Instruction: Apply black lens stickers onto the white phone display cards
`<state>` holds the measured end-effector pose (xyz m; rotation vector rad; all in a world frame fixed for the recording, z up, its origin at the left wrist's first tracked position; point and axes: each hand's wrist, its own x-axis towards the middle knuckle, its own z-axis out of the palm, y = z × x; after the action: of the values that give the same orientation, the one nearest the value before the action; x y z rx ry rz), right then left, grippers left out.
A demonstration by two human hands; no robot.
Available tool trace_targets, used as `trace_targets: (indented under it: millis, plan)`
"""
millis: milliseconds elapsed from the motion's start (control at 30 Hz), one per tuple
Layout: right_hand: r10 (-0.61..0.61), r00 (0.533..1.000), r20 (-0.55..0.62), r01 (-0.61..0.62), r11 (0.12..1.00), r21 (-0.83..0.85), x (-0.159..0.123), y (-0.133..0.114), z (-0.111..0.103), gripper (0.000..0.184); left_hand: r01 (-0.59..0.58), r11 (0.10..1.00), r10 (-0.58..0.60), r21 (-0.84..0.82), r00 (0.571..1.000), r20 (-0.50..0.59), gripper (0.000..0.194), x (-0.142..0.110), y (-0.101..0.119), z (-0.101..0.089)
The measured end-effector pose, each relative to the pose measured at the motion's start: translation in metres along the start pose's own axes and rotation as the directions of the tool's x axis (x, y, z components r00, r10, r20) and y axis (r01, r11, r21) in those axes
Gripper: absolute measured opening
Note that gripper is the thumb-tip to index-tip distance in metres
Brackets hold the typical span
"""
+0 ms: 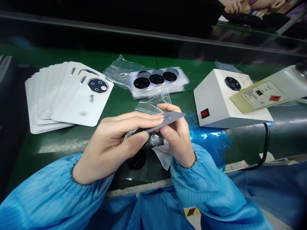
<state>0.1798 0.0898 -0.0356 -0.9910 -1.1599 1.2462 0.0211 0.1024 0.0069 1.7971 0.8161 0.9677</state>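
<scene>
Both of my hands hold one thin grey phone back cover [170, 118] edge-on above the green bench [72, 140]. My left hand [115, 140] pinches its near end between thumb and fingers. My right hand [178, 134] grips its far end, fingers curled round it. Under the hands lie a black octagonal camera piece [137, 160], a clear film [153, 105] and a white scrap [165, 156]. A fanned stack of white back covers [67, 95] lies to the left, the top one fitted with a dark camera ring.
A clear bag of covers with black camera pieces [155, 80] lies behind the hands. A white box with a red switch [225, 102] stands at the right, its black cable [265, 143] hanging over the edge. Blue film bits [208, 137] lie beside it. Another person's hands [233, 6] show at far top right.
</scene>
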Motion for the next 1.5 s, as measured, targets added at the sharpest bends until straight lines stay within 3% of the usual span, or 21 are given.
trace_targets:
  millis: [233, 433, 600, 700, 833, 967, 1500]
  plan:
    - [-0.009, 1.000, -0.016, 0.009, 1.000, -0.024, 0.0006, -0.0022, 0.0012, 0.030, -0.048, 0.998, 0.047, 0.033, 0.999, 0.018, 0.027, -0.0002, -0.0030, -0.0012]
    - [0.001, 1.000, -0.022, 0.000, 0.999, 0.051, -0.0001, -0.0006, 0.0015, 0.023, -0.088, 0.990, 0.083, 0.107, 0.996, 0.043, 0.027, 0.0016, -0.0039, 0.0014]
    - [-0.047, 0.995, -0.088, 0.043, 0.998, -0.041, 0.0007, 0.0016, 0.0005, 0.017, -0.148, 0.981, 0.141, 0.125, 0.988, 0.066, 0.029, 0.0022, -0.0022, 0.0020]
    - [-0.035, 0.998, -0.054, 0.034, 0.999, -0.013, 0.0000, 0.0020, -0.0006, 0.024, -0.167, 0.983, 0.163, 0.078, 0.985, 0.053, 0.027, 0.0023, -0.0027, -0.0005]
    - [-0.022, 1.000, 0.011, 0.022, 0.999, 0.041, -0.0025, 0.0027, -0.0014, 0.036, -0.108, 0.994, 0.107, 0.011, 0.994, 0.028, 0.024, 0.0024, -0.0021, -0.0035]
    - [-0.041, 0.999, 0.005, 0.041, 0.999, 0.030, -0.0035, 0.0046, -0.0014, 0.041, -0.057, 0.998, 0.058, -0.022, 0.998, 0.009, 0.024, 0.0022, 0.0005, -0.0031]
    - [-0.015, 1.000, -0.019, 0.015, 1.000, -0.025, -0.0020, 0.0018, -0.0013, 0.039, -0.078, 0.997, 0.078, 0.022, 0.997, 0.000, 0.025, 0.0011, -0.0015, 0.0004]
